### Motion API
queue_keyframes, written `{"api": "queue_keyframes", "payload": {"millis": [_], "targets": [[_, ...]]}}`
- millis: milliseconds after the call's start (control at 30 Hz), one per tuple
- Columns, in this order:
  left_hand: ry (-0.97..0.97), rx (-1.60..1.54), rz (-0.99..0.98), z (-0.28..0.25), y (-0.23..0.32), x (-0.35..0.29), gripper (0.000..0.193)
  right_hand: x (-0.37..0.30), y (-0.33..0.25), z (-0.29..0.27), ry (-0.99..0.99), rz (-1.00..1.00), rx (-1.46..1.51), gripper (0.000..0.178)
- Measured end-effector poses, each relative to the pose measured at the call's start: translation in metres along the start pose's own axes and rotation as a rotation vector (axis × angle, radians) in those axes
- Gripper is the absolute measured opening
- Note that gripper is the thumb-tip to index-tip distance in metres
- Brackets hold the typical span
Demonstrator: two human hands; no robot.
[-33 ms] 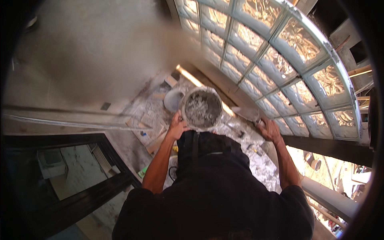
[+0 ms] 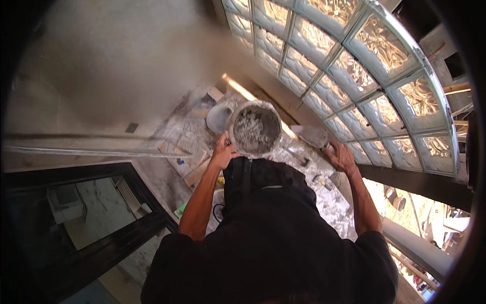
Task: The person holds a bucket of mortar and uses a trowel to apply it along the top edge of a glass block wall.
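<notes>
My left hand (image 2: 223, 152) grips the left rim of a round bucket (image 2: 254, 129) filled with grey mortar, held up in front of my chest. My right hand (image 2: 342, 157) is closed on the handle of a trowel (image 2: 314, 136) whose blade carries a lump of mortar. The trowel blade sits close to the lower rows of a curved glass block wall (image 2: 354, 66). My black shirt hides the bucket's underside and the ground right below it.
An empty grey bucket (image 2: 217, 117) stands on the dusty, mortar-spattered floor (image 2: 188, 144) beyond the held bucket. A black-framed glass panel (image 2: 101, 228) fills the lower left. A long metal bar (image 2: 76, 151) crosses at left. Small tools (image 2: 301, 161) lie by the wall's base.
</notes>
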State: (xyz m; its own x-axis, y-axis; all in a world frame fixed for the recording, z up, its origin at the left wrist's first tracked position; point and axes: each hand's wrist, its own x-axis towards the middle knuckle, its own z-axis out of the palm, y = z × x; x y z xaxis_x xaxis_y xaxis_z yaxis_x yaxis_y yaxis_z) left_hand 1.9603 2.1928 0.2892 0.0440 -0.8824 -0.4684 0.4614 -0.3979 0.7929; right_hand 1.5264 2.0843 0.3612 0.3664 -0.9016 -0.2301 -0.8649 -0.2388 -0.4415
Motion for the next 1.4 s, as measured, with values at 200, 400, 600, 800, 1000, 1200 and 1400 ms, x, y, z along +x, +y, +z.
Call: {"api": "queue_keyframes", "payload": {"millis": [200, 400, 600, 800, 1000, 1200, 1400], "targets": [[0.07, 0.098, -0.056, 0.018, 0.011, 0.004, 0.054, 0.039, -0.041, -0.019, -0.068, -0.172, -0.185, 0.035], [0.005, 0.095, 0.0, 0.024, -0.016, -0.01, 0.04, 0.095, -0.051, 0.004, -0.326, -0.248, -0.658, 0.027], [0.025, -0.184, 0.093, 0.026, -0.039, -0.015, 0.033, 0.099, -0.074, 0.071, -0.657, -0.266, -0.526, 0.026], [0.033, -0.206, 0.077, 0.032, -0.031, -0.016, 0.033, 0.085, -0.088, 0.08, -0.629, -0.58, -0.113, 0.049], [0.031, -0.159, -0.036, 0.035, -0.01, -0.011, 0.052, 0.073, -0.072, 0.059, -0.612, -0.439, -0.005, 0.054], [-0.03, -0.18, 0.008, 0.041, 0.016, -0.002, 0.048, 0.078, -0.058, 0.044, -0.481, -0.298, 0.049, 0.05], [0.018, -0.148, -0.072, 0.038, 0.042, 0.019, 0.053, 0.077, -0.066, 0.021, -0.296, -0.375, 0.31, 0.034]]}}
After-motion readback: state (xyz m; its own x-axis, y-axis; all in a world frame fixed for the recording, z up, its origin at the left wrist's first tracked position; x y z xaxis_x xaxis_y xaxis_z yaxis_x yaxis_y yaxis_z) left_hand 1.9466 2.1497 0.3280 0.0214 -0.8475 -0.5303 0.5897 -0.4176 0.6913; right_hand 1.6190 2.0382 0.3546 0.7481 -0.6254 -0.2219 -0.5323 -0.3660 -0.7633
